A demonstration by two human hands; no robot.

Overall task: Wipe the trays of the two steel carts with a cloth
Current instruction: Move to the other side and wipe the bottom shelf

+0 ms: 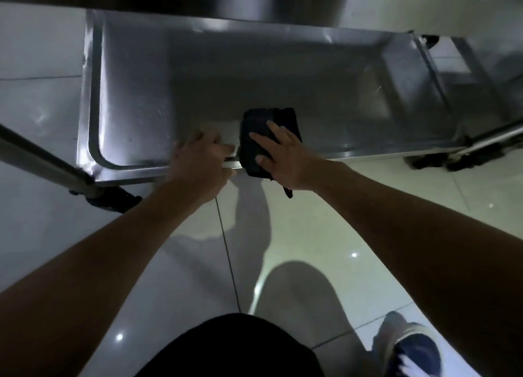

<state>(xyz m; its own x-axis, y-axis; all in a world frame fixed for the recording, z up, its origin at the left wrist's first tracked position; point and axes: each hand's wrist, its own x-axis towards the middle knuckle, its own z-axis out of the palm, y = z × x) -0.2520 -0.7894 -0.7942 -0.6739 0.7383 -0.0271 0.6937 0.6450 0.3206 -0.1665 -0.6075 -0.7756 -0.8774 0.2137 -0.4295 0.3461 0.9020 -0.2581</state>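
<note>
Left hand (199, 161) curled, gripping; right hand (278, 154) flat, pressing.

Commercial kitchen or similar service area; indicated by a wheeled steel cart (254, 74) with stacked trays; glossy pale tiled floor (311, 235).

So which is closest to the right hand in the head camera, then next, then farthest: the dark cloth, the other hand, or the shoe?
1. Dark cloth, directly under the right hand, draped over the tray's near rim.
2. Left hand, beside it on the same rim.
3. Shoe, down on the floor, bottom right.
</note>
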